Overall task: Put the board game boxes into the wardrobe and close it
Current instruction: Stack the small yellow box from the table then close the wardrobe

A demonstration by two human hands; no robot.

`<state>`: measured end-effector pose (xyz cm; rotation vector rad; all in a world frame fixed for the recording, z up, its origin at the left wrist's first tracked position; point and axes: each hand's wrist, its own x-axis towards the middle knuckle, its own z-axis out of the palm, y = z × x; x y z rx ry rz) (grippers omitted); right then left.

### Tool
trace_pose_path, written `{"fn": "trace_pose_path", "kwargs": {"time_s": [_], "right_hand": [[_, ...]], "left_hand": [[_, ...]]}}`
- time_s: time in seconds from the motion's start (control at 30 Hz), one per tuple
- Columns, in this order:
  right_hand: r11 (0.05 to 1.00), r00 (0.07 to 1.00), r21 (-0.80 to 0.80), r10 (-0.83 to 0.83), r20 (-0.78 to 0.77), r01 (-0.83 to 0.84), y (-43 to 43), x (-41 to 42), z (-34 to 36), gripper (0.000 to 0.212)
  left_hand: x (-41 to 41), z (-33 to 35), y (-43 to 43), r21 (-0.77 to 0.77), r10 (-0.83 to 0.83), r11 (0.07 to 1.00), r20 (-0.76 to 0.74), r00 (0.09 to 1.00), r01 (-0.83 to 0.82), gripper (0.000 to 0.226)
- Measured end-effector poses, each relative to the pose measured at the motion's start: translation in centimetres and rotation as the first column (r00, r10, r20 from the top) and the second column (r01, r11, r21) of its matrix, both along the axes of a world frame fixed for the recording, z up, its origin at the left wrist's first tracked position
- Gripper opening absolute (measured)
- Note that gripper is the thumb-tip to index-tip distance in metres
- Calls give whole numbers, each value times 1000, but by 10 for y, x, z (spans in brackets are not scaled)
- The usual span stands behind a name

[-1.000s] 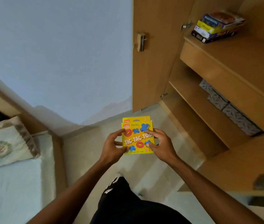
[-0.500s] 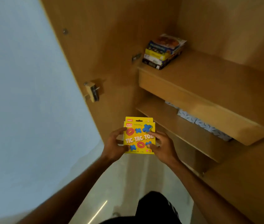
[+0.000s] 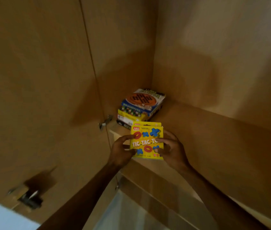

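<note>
Yellow Tic Tac Toe box (image 3: 146, 140) held in both hands, printed face toward camera, over near edge of wardrobe shelf (image 3: 206, 133). Left hand (image 3: 120, 151) grips left edge, thumb on front. Right hand (image 3: 172, 151) grips right edge, fingers curled round side. Stack of board game boxes (image 3: 141, 107) lies in far left corner of shelf, just beyond held box; contact between them cannot be told. Wardrobe door (image 3: 32, 97) open at left, latch (image 3: 30, 196) blurred near its lower edge. Hinge (image 3: 105, 123) left of stack.
</note>
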<state>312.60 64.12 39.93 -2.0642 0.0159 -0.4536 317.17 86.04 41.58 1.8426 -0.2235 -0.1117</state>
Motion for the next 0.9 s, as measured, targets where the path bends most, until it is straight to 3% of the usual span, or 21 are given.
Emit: {"fn": "trace_pose_path", "kwargs": {"time_s": [0.17,0.33,0.43,0.53,0.67,0.73,0.9], "right_hand": [[999,999,-9,-38,38,38,-41,87,33,37],[995,994,17,-96,45,95,-58,158,47,34],[997,996,-6,-71,45,72,-58,187,48,31],[998,999,-62,27,21,-26,-56,206,47,22],[978,991,-158,133,-30,-136,-47,227,44,30],[963,985,-207,171,-31,-174,-42,236,44,33],[938,980,-286,195,-38,-198,-29,252,46,38]], "left_hand": [[88,37,-48,39,-33,999,83,996,30,41],[157,67,-68,105,-250,964,24,968,246,64],[198,66,-66,244,-314,925,54,948,292,75],[226,66,-61,323,-258,921,86,962,218,60],[247,60,-52,572,-179,816,391,903,-85,37],[251,55,-47,595,-130,785,433,892,-174,30],[251,44,-42,621,-129,762,427,895,-186,54]]}}
